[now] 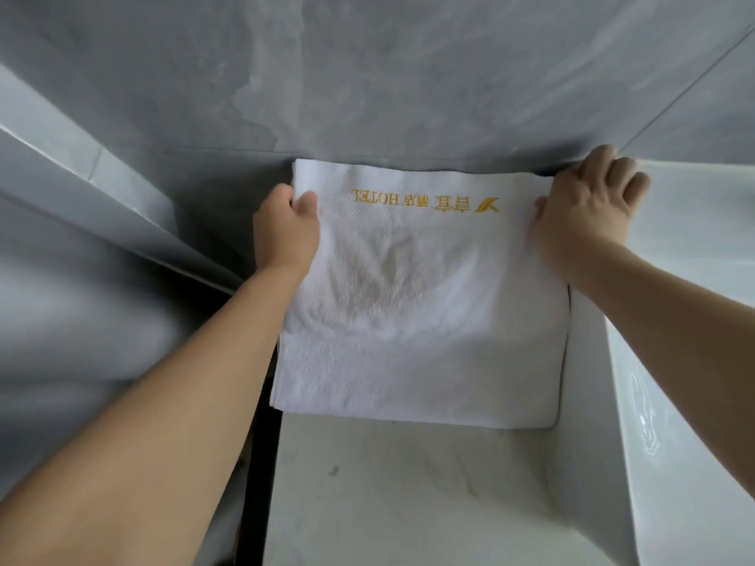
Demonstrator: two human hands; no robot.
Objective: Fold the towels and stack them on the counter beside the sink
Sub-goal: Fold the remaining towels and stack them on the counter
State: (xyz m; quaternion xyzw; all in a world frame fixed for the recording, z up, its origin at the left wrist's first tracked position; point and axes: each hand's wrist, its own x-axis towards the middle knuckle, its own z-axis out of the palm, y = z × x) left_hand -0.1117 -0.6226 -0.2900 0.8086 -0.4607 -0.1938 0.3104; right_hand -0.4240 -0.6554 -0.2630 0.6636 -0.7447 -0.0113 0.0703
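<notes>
White hotel towel — folded to a near-square, lying flat on the pale marble counter, its far edge up against the grey marbled wall. Gold embroidered lettering and logo run along the far band, reading upside down from where the person stands. The near edge is a smooth fold; layered edges show at the far left corner.

Left hand — at the towel's far left corner, thumb on top and fingers curled around the edge, pinching the cloth.

Right hand — at the far right corner, thumb lying on the towel's top surface, fingers curled over the edge toward the wall; it grips that corner.

White ceramic sink — just beside the towel on the right, glossy basin rim catching the light.

Both forearms bare, reaching in from the near side.
</notes>
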